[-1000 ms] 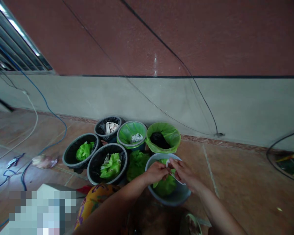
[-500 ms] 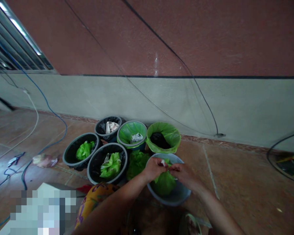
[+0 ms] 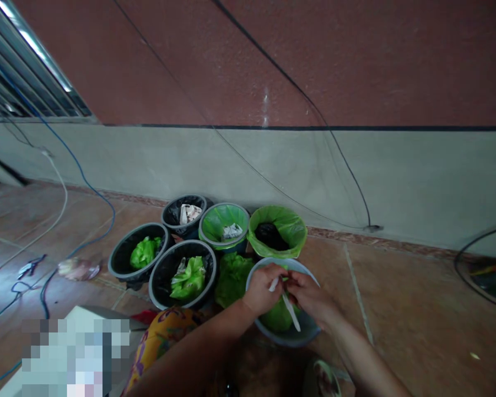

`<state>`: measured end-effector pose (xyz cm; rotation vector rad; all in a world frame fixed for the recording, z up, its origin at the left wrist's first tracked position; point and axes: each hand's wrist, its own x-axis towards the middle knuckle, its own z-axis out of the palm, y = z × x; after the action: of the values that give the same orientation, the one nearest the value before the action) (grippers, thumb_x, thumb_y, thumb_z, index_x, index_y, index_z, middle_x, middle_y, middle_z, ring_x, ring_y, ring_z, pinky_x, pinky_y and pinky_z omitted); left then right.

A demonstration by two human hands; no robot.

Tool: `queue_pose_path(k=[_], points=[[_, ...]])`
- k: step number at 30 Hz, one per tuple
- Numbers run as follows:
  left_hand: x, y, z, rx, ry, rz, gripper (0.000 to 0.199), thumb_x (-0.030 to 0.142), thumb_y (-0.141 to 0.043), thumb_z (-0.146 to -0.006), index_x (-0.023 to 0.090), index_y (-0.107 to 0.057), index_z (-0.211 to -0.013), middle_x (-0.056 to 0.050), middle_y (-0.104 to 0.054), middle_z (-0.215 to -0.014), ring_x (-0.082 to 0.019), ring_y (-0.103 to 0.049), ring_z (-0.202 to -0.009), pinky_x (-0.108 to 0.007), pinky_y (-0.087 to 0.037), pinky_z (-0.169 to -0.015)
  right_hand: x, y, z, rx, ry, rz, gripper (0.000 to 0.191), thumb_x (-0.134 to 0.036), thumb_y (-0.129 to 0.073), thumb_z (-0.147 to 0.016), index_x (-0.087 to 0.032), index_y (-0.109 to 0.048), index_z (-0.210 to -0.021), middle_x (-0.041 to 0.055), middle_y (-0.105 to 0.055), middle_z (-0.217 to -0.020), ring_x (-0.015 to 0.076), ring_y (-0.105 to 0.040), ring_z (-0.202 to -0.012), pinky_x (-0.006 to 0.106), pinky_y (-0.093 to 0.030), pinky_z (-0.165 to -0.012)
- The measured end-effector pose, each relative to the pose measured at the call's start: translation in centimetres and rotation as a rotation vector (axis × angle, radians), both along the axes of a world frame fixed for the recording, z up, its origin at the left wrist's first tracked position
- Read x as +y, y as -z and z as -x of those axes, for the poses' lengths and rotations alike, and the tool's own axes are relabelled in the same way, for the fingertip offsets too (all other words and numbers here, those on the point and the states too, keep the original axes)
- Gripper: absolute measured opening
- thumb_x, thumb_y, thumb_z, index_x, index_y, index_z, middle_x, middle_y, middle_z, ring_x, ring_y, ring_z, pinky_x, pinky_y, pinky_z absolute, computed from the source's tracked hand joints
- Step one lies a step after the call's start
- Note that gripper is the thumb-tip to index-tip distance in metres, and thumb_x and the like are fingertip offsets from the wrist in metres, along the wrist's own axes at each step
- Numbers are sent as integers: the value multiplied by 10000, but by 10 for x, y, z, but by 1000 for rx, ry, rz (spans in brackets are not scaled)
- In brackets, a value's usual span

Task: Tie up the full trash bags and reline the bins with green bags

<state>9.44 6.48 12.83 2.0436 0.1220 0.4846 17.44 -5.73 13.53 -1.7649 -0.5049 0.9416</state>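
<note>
Left hand [image 3: 265, 290]: pinched what looked like one end of the white strip [image 3: 291, 314].
Green bag [image 3: 276, 320]: sat inside the grey bucket [image 3: 311, 325], below both hands.
White strip: its tail slanted from the grip toward the person and rightward.
Right hand [image 3: 308, 298]: nearer the tail, fingers curled, grip impossible to tell.

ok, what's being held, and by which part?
A white strip, by its upper part, at the left hand's fingertips; the lower end hangs free. Whether the right hand grips it too can't be told.
</note>
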Motion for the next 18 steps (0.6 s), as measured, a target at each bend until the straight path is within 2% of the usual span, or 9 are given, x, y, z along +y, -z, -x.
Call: queue_pose_path(k=[3, 5, 10, 14, 18], points=[[-2, 3, 1, 8, -81, -30, 216, 96, -477, -787, 165, -674, -844, -44, -644, -782, -153, -597, -763, -267, -474, -740, 0, -1, 1, 88, 51, -16, 284, -362, -496, -727, -176, -594, -919, -69, -492, -541, 84, -465, -438, 208, -289, -408], [-3, 5, 2, 31, -121, 4, 190, 147, -487, -821, 168, -675, -809, -41, -648, -753, -150, -596, -737, -259, -474, -719, -1, -1, 0, 153, 54, -45, 305, -411, -532, -737, -169, -597, -910, -62, -522, -577, 76, -474, -438, 201, -289, -397], [-3, 10, 1, 104, -175, 276, 171, 265, -580, -803, 161, -677, -708, -18, -626, -647, -123, -558, -618, -222, -444, -600, -5, -2, -3, 248, 60, -91, 343, -447, -650, -679, -162, -611, -866, -24, -613, -689, 76, -541, -499, 188, -352, -425], [-2, 12, -2, 174, -118, 486, 212, 329, -605, -783, 149, -688, -706, 0, -586, -578, -96, -485, -520, -207, -385, -505, -6, -2, -4, 185, 71, -67, 327, -458, -632, -694, -170, -607, -848, 6, -651, -732, 118, -600, -564, 210, -396, -453], [-3, 13, -4, 231, -103, 543, 258, 373, -607, -779, 143, -704, -712, -2, -579, -571, -90, -459, -490, -210, -350, -473, -4, 1, -8, -50, 92, 56, 249, -419, -525, -779, -191, -601, -845, 15, -655, -731, 157, -624, -605, 243, -419, -481]])
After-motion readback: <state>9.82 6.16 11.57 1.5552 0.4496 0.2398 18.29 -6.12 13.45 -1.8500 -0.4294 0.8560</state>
